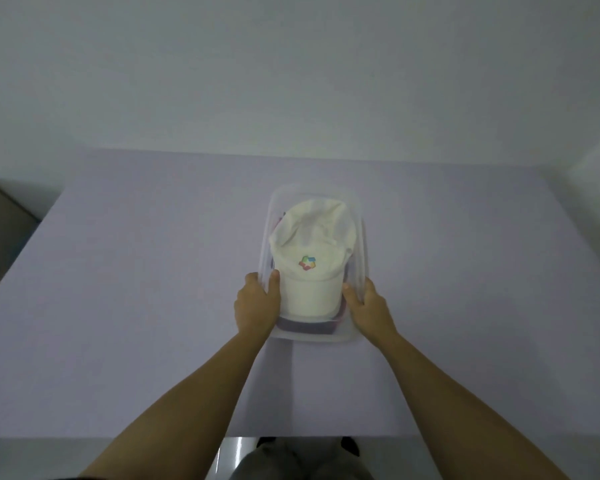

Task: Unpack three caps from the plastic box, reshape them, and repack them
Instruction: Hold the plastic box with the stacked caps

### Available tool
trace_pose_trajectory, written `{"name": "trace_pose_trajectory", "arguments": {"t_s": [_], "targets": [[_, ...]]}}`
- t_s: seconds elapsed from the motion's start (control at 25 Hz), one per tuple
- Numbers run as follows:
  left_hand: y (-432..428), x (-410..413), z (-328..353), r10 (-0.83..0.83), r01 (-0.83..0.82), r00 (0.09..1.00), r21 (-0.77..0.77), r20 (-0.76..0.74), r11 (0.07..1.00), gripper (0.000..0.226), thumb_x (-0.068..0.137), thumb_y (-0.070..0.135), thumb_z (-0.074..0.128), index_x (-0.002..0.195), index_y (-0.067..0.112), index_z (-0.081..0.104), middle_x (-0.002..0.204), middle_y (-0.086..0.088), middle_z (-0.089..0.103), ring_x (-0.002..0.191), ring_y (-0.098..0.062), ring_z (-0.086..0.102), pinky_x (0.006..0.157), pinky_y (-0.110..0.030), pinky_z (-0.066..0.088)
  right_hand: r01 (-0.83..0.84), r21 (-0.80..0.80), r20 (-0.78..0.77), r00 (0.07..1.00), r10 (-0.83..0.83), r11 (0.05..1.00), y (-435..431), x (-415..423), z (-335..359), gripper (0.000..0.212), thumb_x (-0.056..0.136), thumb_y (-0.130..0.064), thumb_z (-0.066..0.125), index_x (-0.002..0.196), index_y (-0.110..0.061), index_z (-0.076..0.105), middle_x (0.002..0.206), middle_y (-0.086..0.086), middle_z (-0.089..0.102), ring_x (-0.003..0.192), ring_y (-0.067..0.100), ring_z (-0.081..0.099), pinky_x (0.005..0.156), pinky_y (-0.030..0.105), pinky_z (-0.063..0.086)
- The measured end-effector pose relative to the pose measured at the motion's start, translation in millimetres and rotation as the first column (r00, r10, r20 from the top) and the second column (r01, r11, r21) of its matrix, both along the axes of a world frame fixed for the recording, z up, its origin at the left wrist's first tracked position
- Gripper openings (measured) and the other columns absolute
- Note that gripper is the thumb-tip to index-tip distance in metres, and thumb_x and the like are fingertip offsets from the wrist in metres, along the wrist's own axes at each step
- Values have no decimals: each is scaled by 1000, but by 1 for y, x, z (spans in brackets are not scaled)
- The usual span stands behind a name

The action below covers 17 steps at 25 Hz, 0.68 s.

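1. Two hands grip the clear plastic box (361,233) at mid-table (136,271) — left hand (257,304), right hand (368,306).
2. Fingers wrap outer walls; thumbs hook inside the rim.
3. White cap (312,254) lies on top inside — darker caps (305,326) beneath.

Left hand (257,303) and right hand (369,306) outstretched, fingers (350,296) curled in grip

A clear plastic box (360,216) sits on a pale table (136,271), gripped at its near end by both hands. The left hand (257,303) and right hand (369,308) clasp opposite walls, thumbs inside the rim. Between the thumbs lies a white cap (310,258), darker caps (305,327) beneath it.
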State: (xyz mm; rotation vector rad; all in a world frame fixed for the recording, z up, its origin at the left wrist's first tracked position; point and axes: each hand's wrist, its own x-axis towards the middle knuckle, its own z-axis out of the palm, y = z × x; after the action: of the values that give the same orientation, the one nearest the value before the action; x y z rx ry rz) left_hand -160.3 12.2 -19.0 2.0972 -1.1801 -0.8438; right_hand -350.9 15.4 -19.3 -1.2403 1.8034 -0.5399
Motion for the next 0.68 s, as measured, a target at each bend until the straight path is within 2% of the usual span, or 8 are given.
{"name": "trace_pose_trajectory", "arguments": {"t_s": [0.16, 0.36, 0.48, 0.6, 0.68], "targets": [[9, -38, -5, -5, 5, 1000, 47, -2, 999, 53, 95, 47, 40, 122, 2, 47, 111, -17, 63, 100, -34, 60, 77, -34, 44, 12, 3, 0, 1000, -12, 1000, 8, -36, 1, 61, 96, -42, 42, 143, -7, 28, 143, 16, 43, 130, 30, 43, 104, 34, 34], [13, -53, -8, 8, -9, 1000, 75, 14, 997, 53, 96, 44, 39, 126, 1, 44, 115, -18, 61, 104, -34, 58, 75, -31, 38, -8, 34, 32, 999, 7, 999, 10, -49, -7, 61, 97, -41, 42, 145, -7, 26, 146, 14, 40, 134, 30, 39, 106, 32, 32], [9, -55, -10, 9, -8, 1000, 103, -13, 995, 56, 96, 46, 39, 132, 4, 40, 122, -16, 58, 110, -34, 56, 85, -37, 44, -2, 36, 69, 998, -1, 999, 8, -53, -11, 64, 95, -44, 43, 146, -10, 25, 147, 11, 39, 133, 29, 39, 106, 34, 32], [7, -56, -13, 56, -42, 994, 141, -98, 989, 61, 93, 46, 46, 137, 6, 34, 134, -14, 50, 121, -34, 49, 98, -44, 42, 44, 91, 134, 989, -56, 995, 5, -53, -12, 65, 94, -45, 45, 146, -13, 22, 147, 9, 39, 132, 29, 40, 104, 36, 34], [13, -57, -15, 106, -104, 994, 139, -9, 985, 63, 88, 44, 55, 132, 3, 38, 133, -16, 47, 121, -34, 44, 99, -43, 40, 92, 100, 187, 976, -110, 991, 5, -51, -12, 66, 93, -46, 46, 147, -16, 22, 148, 7, 39, 132, 28, 41, 104, 38, 35]]}}
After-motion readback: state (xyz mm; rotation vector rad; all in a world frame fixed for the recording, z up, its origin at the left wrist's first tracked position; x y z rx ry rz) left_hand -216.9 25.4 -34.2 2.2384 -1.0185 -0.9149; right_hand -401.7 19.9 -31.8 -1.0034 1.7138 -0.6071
